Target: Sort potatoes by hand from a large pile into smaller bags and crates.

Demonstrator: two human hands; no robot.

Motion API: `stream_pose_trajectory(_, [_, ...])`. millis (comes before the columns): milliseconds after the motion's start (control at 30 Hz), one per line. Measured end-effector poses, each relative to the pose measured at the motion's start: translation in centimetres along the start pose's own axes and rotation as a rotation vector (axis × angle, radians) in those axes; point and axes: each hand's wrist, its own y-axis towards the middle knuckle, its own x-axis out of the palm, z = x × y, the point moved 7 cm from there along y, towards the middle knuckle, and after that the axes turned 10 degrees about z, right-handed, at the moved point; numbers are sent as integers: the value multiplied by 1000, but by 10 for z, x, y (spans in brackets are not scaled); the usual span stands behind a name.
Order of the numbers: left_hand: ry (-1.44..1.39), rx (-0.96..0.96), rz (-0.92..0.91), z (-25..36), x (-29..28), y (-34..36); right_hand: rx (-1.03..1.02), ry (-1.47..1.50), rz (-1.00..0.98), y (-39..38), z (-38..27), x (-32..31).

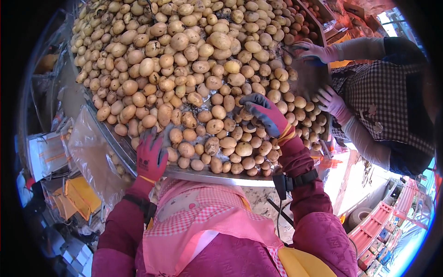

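Note:
A broad heap of tan, roundish potatoes (180,41) covers a metal-edged table (212,177) in front of me. My left hand (151,154), in a pink glove with dark fingertips, rests over the table's near rim at the left. Its fingers are spread against the nearest potatoes and hold nothing. Farther right, my right hand (266,113), in a matching glove, reaches into the heap. Its fingers curl round a potato (246,113), which they partly hide. Some potatoes have dark, cracked or dirty patches.
At the right, a co-worker in a checked apron (369,99) has two light-gloved hands (333,102) at the table's edge. Clear plastic sheeting (94,154) hangs at the left beside a yellow bag (82,197). Red crates (374,231) stand on the lower right.

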Motion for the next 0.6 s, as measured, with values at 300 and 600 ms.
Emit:
stream_pose_trajectory(300, [7,-26,3,-4,7,-5,5,-338,88,60,-23,81])
stream_pose_trajectory(600, [-492,-115,192,7,-16,7,-176,-1088,171,69,-28,127])
